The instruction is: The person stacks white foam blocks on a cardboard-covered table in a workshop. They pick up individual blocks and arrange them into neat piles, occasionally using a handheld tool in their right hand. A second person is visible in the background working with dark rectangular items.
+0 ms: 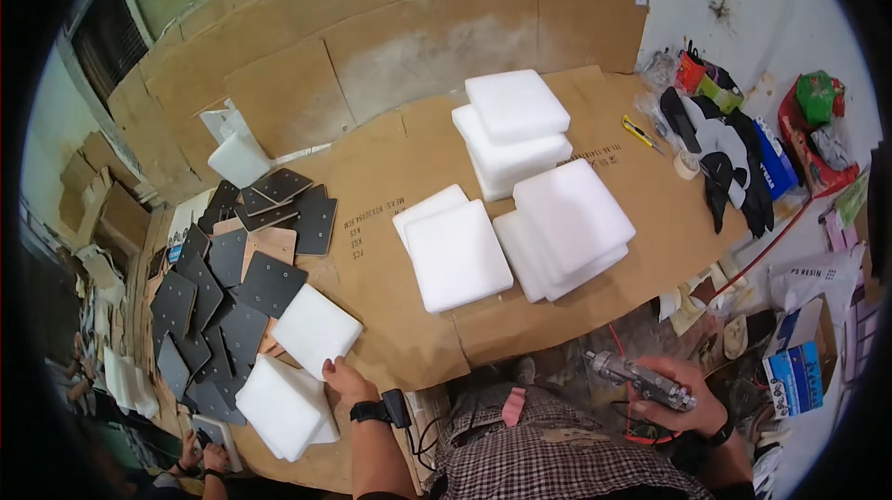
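One half-curled left hand (349, 383) meets a white block (319, 325), grip unclear; the right hand (683, 395) wraps a part-hidden metal tool (639, 380)

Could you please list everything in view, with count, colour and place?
Foam-like pads: about a dozen, some hidden, white, mostly stacked across the table
Panels: many, overlapping, black, table's left
Cardboard cover: pieces uncounted, brown, on the table
Utility knife: one, yellow, table's right
Tape roll: one, tan, near the knife
Gloves: count unclear, black and grey, beside the roll
Box: one, mostly blue, lower right
Metal tool: one, silver, in the right hand
Co-worker's hands: two, lower left
Apron: one, checked, bottom centre
Left hand: one, at a pad's edge
Right hand: one, around the tool
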A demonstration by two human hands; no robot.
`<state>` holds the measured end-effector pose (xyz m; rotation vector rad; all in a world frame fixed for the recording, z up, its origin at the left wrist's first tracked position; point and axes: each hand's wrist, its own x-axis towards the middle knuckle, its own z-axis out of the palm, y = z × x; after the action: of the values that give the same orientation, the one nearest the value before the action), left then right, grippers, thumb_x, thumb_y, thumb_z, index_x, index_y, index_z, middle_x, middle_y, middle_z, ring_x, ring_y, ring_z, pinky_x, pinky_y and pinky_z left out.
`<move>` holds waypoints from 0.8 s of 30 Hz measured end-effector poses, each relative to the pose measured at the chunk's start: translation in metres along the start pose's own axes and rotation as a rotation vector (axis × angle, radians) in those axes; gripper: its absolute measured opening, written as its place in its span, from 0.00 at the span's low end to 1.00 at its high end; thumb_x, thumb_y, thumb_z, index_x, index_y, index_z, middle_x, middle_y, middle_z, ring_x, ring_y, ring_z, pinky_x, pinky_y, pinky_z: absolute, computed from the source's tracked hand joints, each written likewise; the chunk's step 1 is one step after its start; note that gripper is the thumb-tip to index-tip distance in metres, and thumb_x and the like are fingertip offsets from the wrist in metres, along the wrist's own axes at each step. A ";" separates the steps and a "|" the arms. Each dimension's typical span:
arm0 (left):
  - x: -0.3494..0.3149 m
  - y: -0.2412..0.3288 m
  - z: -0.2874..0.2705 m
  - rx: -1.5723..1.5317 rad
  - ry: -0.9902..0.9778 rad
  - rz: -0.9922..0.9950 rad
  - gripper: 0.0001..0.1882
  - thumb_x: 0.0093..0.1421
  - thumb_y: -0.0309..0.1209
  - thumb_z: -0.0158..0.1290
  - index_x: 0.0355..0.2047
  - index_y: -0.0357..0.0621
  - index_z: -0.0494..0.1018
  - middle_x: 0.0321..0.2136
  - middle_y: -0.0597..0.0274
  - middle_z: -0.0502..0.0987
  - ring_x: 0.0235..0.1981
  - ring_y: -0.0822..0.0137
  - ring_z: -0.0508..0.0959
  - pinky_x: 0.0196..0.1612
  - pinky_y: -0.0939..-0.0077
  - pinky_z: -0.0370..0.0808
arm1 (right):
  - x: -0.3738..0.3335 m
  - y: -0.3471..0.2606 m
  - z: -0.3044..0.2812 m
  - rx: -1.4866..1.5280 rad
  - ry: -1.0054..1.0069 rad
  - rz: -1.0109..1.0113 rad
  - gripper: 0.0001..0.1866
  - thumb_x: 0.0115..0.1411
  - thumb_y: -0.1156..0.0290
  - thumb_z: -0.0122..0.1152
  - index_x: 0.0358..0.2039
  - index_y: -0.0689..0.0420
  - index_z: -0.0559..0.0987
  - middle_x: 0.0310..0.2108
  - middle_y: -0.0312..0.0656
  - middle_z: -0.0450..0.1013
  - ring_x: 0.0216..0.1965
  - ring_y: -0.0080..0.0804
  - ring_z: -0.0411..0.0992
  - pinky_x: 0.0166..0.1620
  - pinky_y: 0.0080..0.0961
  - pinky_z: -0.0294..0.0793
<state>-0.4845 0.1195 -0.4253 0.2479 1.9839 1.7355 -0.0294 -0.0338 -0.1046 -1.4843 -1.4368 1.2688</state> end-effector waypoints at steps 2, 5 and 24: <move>-0.002 -0.003 0.002 0.009 -0.029 0.009 0.21 0.56 0.26 0.48 0.50 0.33 0.62 0.46 0.53 0.68 0.46 0.61 0.68 0.51 0.70 0.63 | -0.004 -0.004 -0.002 -0.055 0.008 0.021 0.27 0.51 0.76 0.64 0.53 0.61 0.68 0.34 0.39 0.75 0.36 0.20 0.72 0.40 0.21 0.71; -0.008 -0.005 0.011 0.030 -0.091 -0.022 0.19 0.56 0.25 0.48 0.48 0.34 0.63 0.44 0.55 0.69 0.44 0.63 0.69 0.50 0.71 0.64 | -0.014 -0.003 -0.011 -0.123 0.132 0.046 0.26 0.51 0.75 0.64 0.52 0.60 0.69 0.34 0.38 0.75 0.35 0.22 0.73 0.41 0.22 0.71; -0.106 0.003 0.127 -0.166 -0.804 -0.493 0.13 0.59 0.31 0.53 0.42 0.41 0.65 0.29 0.58 0.75 0.24 0.67 0.76 0.27 0.76 0.74 | 0.013 0.009 -0.024 -0.166 0.156 0.011 0.28 0.49 0.71 0.64 0.50 0.66 0.68 0.33 0.37 0.74 0.34 0.21 0.71 0.39 0.22 0.71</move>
<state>-0.3332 0.1850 -0.4059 0.3050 1.1806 1.1990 -0.0047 -0.0188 -0.1087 -1.6641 -1.4603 1.0355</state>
